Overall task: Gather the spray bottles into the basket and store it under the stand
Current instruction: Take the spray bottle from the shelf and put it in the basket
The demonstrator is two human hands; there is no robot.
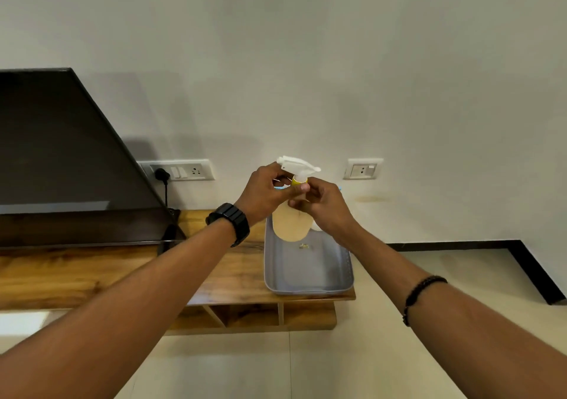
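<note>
Both hands met at the neck of a spray bottle (291, 225) held above the far end of the grey basket (307, 271), which sat at the right end of the wooden stand (233, 279). The left hand (264, 191) gripped below the white trigger head, its wrist bearing a black watch (229, 223); the right hand (325, 207) pinched the yellow collar with its fingers closed on it

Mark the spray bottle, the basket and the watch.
spray bottle (291, 226): head view, on its pale yellow body.
basket (310, 292): head view, on its near rim.
watch (233, 223): head view, on the black strap at the left wrist.
</note>
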